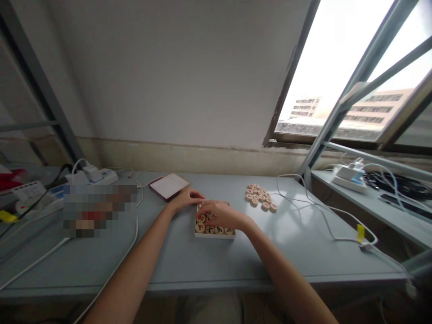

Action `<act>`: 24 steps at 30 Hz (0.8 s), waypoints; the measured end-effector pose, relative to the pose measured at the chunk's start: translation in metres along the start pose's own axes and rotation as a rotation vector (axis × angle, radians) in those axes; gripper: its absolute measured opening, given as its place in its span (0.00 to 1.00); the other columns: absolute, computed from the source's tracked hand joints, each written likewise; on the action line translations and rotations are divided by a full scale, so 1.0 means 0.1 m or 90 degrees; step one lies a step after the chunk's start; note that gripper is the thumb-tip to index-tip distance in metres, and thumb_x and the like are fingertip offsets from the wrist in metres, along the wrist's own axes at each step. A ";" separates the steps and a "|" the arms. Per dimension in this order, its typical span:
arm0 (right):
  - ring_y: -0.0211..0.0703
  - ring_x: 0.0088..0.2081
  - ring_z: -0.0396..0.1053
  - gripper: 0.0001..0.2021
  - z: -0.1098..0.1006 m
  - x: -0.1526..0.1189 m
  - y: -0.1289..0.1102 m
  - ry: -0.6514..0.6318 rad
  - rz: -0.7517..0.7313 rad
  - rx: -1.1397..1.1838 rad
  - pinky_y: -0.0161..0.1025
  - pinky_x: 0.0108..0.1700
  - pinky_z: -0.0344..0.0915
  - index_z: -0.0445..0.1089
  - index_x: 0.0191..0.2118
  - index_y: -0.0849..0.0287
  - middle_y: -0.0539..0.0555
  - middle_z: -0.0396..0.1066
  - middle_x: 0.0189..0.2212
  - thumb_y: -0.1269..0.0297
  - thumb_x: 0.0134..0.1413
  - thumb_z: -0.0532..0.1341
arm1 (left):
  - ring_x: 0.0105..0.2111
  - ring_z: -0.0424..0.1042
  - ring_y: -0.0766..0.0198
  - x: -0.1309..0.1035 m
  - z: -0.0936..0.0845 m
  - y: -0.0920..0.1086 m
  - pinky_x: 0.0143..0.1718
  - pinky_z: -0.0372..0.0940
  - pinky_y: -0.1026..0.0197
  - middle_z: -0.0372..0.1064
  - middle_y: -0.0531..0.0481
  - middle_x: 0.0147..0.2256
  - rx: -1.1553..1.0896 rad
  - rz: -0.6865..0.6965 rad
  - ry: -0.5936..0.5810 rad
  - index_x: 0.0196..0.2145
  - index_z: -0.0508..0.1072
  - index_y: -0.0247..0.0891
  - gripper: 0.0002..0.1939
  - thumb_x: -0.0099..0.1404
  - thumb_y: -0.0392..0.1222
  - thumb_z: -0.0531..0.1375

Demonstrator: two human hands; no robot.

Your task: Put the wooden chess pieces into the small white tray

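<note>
Head view: a grey table [189, 265] seen from above, with a wall behind and a window at 2 o'clock.
Power strips: a white power strip [96, 175] with plugs sits at 10 o'clock of the hands, with cables trailing off it across the table.
Box lid: a dark red lid [168, 186] with a white inside lies face up at 11 o'clock of the box, just beside the left hand.
Left hand: the left hand [187, 198] rests with curled fingers at the far left corner of the box, touching its rim and seeming to steady it; it grips nothing that I can make out.
Box: a shallow white box [216, 235] lies flat at the table's middle, holding rows of round chess pieces [209, 229] with red and black characters.
Right hand: the right hand [221, 215] lies palm down over the box, fingers bent onto the pieces inside; whether it pinches one cannot be told.
Loose pieces: a small cluster of loose discs [260, 197] lies at 2 o'clock of the box, apart from it.
Cable: a white cable [324, 216] loops at 3 o'clock, with a yellow tag near its end.
Handling: the discs look like light, hard, smooth wood, likely to slide or roll if nudged; pinching one by its rim between thumb and fingertip should hold best.
</note>
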State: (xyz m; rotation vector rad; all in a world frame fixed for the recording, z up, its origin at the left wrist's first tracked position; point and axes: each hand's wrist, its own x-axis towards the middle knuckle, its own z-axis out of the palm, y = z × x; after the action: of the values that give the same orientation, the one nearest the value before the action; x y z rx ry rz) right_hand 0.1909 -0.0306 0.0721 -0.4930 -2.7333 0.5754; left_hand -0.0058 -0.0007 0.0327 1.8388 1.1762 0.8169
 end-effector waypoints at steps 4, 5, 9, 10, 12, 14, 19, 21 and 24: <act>0.38 0.43 0.64 0.13 0.09 0.03 -0.02 0.038 -0.003 0.030 0.34 0.46 0.58 0.69 0.42 0.55 0.51 0.68 0.40 0.71 0.47 0.59 | 0.33 0.69 0.61 0.01 -0.01 -0.03 0.38 0.60 0.61 0.73 0.46 0.31 0.009 0.006 -0.011 0.31 0.74 0.32 0.15 0.50 0.47 0.60; 0.38 0.41 0.65 0.13 0.06 0.01 0.00 0.050 0.009 0.036 0.34 0.45 0.58 0.69 0.42 0.55 0.51 0.69 0.39 0.70 0.47 0.59 | 0.34 0.69 0.61 0.01 -0.01 -0.04 0.38 0.60 0.61 0.73 0.46 0.31 0.012 0.010 -0.011 0.31 0.74 0.33 0.15 0.50 0.47 0.60; 0.36 0.34 0.66 0.12 -0.16 -0.10 0.18 0.117 0.112 -0.004 0.33 0.39 0.60 0.70 0.40 0.57 0.52 0.70 0.34 0.68 0.45 0.61 | 0.35 0.68 0.60 0.02 -0.01 -0.06 0.40 0.60 0.61 0.73 0.47 0.32 0.016 0.002 -0.018 0.32 0.74 0.33 0.16 0.50 0.48 0.60; 0.36 0.33 0.66 0.11 -0.23 -0.15 0.23 0.136 0.142 -0.028 0.33 0.38 0.60 0.70 0.38 0.58 0.52 0.70 0.34 0.68 0.46 0.60 | 0.35 0.68 0.60 0.02 -0.01 -0.06 0.39 0.60 0.61 0.73 0.47 0.32 0.013 -0.006 -0.019 0.32 0.74 0.33 0.16 0.50 0.48 0.60; 0.36 0.33 0.66 0.08 -0.35 -0.26 0.33 0.154 0.210 -0.079 0.33 0.38 0.60 0.70 0.36 0.59 0.52 0.70 0.32 0.69 0.47 0.59 | 0.35 0.68 0.60 0.02 -0.01 -0.06 0.39 0.60 0.61 0.72 0.46 0.32 0.008 -0.017 -0.017 0.32 0.74 0.33 0.16 0.50 0.48 0.60; 0.38 0.33 0.66 0.07 -0.43 -0.41 0.42 0.123 0.309 -0.147 0.34 0.37 0.60 0.71 0.35 0.58 0.52 0.70 0.31 0.68 0.47 0.59 | 0.35 0.68 0.60 0.02 -0.01 -0.07 0.39 0.60 0.61 0.72 0.46 0.32 0.002 -0.019 -0.015 0.32 0.74 0.33 0.16 0.50 0.48 0.60; 0.48 0.42 0.63 0.08 -0.52 -0.72 0.63 0.038 0.522 -0.396 0.42 0.42 0.56 0.72 0.32 0.56 0.57 0.68 0.38 0.72 0.45 0.58 | 0.35 0.68 0.61 0.01 -0.01 -0.08 0.39 0.60 0.61 0.72 0.47 0.32 -0.008 -0.021 -0.013 0.32 0.74 0.34 0.15 0.50 0.47 0.60; 0.49 0.44 0.62 0.09 -0.54 -0.73 0.65 0.066 0.531 -0.426 0.44 0.43 0.54 0.71 0.34 0.57 0.58 0.66 0.40 0.73 0.45 0.57 | 0.35 0.68 0.61 0.01 -0.01 -0.08 0.39 0.60 0.61 0.72 0.47 0.32 -0.017 -0.024 -0.019 0.32 0.74 0.34 0.15 0.50 0.47 0.60; 0.44 0.41 0.63 0.10 -0.51 -0.60 0.53 0.078 0.415 -0.300 0.41 0.44 0.56 0.70 0.38 0.56 0.56 0.66 0.38 0.70 0.46 0.59 | 0.34 0.68 0.61 0.01 -0.01 -0.07 0.39 0.60 0.61 0.72 0.47 0.32 -0.028 -0.018 -0.025 0.33 0.74 0.33 0.15 0.50 0.47 0.60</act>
State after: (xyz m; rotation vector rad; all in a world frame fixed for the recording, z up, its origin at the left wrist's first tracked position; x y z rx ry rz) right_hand 0.2765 0.0085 0.0807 -1.5025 -2.5433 0.0116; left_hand -0.0096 0.0022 0.0271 1.7905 1.1494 0.7811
